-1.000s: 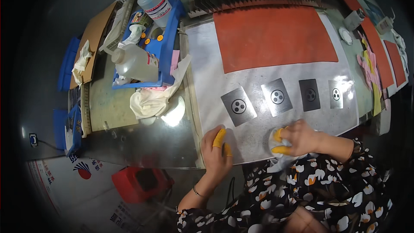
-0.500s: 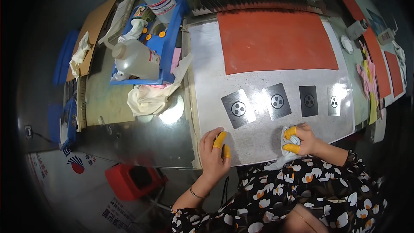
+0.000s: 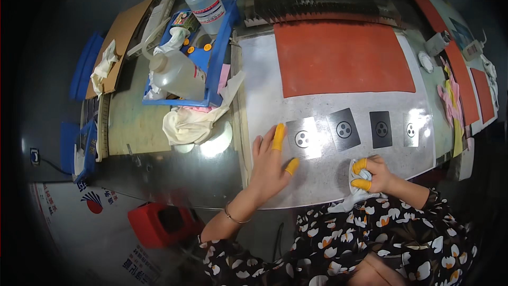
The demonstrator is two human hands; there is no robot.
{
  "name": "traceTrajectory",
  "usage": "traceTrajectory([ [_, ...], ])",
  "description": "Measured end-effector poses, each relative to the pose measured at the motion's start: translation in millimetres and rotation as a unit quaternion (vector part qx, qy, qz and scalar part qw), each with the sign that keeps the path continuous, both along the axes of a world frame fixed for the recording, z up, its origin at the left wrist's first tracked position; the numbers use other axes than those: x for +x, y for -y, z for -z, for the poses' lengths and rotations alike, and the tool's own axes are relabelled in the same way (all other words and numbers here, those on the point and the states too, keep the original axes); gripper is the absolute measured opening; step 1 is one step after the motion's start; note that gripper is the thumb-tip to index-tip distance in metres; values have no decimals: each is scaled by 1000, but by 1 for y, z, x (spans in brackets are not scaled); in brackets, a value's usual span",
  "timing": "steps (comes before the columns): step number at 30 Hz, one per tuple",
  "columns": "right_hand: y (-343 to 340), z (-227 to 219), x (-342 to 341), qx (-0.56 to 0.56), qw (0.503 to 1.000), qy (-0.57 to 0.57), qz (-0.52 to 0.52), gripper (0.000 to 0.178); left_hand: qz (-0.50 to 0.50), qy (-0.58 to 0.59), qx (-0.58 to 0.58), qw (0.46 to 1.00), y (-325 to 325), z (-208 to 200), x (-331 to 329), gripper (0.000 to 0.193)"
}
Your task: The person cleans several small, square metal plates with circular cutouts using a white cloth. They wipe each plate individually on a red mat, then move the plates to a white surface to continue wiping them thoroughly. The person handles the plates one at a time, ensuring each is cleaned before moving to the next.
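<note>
My left hand [image 3: 269, 165], with yellow finger cots on thumb and index finger, is open. Its index fingertip is at the left edge of the leftmost metal plate [image 3: 304, 151], and the thumb is apart below it. In my right hand [image 3: 377, 172], also in yellow finger cots, a crumpled white cloth [image 3: 353, 197] is pinched near the worktop's front edge. Several thin metal plates lie in a row, each bearing a round mark with three dots. Right of the leftmost come a tilted dark plate [image 3: 352, 140], a narrower dark plate [image 3: 380, 142] and a small silvery plate [image 3: 410, 143].
Behind the plates a red-orange mat [image 3: 344, 63] covers part of the white sheet [image 3: 259, 95]. On the left, a blue tray [image 3: 212, 71] holds squeeze bottles, with a cream cloth [image 3: 185, 127] before it. A red stool [image 3: 140, 228] stands below the table.
My left hand has moved forward and right to the leftmost plate, which now sits straighter. My right hand keeps its hold on the cloth. The whole view has shifted slightly.
</note>
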State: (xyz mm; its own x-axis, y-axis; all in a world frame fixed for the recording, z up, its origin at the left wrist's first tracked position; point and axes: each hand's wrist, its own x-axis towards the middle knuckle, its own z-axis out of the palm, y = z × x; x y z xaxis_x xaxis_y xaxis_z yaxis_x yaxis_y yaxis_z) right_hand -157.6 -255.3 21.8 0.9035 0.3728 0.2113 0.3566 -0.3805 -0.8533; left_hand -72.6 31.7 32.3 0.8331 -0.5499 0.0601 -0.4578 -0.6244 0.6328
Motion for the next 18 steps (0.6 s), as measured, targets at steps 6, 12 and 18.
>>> traceTrajectory([
  [6, -10, -31, 22, -204, 977, -62, 6, 26, -9, 76, 35, 996, -23, 3, -31, 67],
  [12, -74, -69, 112, -408, 912, -2, -27, 30, 25, 68, 18, 997, -7, 6, -59, 54],
  [18, -115, -40, 148, -446, 893, 38, -42, 27, 31, 97, 10, 995, -14, 10, -61, 50],
])
